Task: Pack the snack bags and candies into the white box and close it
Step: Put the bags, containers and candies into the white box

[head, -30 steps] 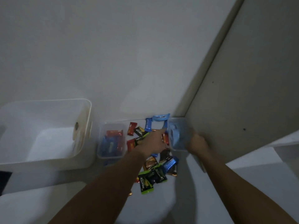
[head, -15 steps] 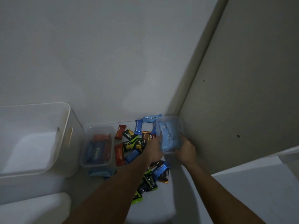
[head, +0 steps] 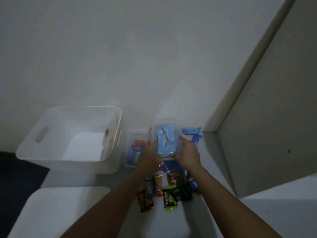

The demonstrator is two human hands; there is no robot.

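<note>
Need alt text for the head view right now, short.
Both hands, left hand and right hand, hold a clear tub of blue packets above loose snack packets. The open white box sits left, a second clear tub beside it.

Open white box (head: 72, 134) stands left; a clear tub (head: 165, 124) holds blue snack bags (head: 166, 141); candies (head: 169, 191) lie scattered nearer

Both arms extended, left grip (head: 151, 154), right grip (head: 187, 152), fingers curled
</note>
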